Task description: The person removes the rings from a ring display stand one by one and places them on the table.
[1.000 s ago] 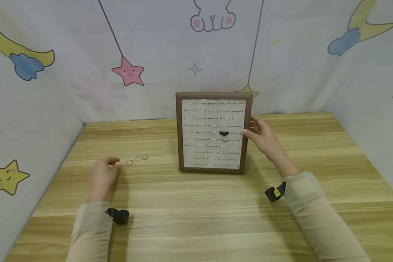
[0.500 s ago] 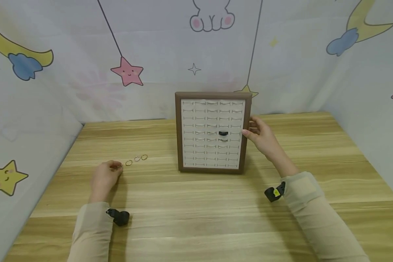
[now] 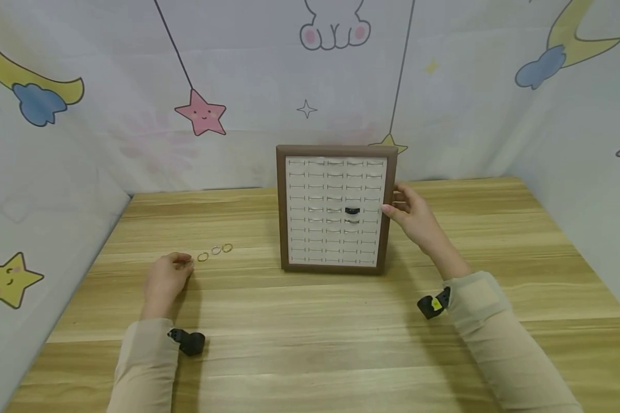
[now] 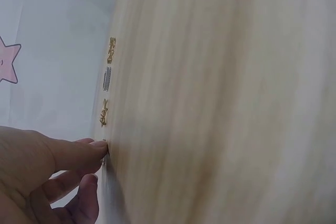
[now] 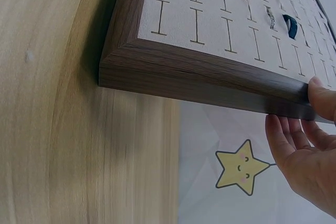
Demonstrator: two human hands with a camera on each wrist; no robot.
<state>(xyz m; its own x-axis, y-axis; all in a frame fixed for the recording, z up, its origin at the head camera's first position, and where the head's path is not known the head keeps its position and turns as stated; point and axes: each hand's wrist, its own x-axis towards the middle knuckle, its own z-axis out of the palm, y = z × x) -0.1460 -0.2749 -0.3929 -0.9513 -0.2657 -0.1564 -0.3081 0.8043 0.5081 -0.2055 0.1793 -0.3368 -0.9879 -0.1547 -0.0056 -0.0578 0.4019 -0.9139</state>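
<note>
A brown-framed ring display board stands upright at the middle of the table. Its pale slotted face holds one dark ring, which shows again in the right wrist view. My right hand grips the frame's right edge, thumb on the front and fingers behind. My left hand rests on the table at the left, its fingertips pinching a small gold ring at the end of a row. Three more gold rings lie in a line to its right.
The wooden table is walled in by a cartoon-print cloth backdrop at the back and both sides. A black camera is strapped at each wrist. The loose rings lie close to the left cloth wall.
My left hand has edged slightly right and its fingertips have closed on the nearest gold ring. The right hand and the board have stayed put.
</note>
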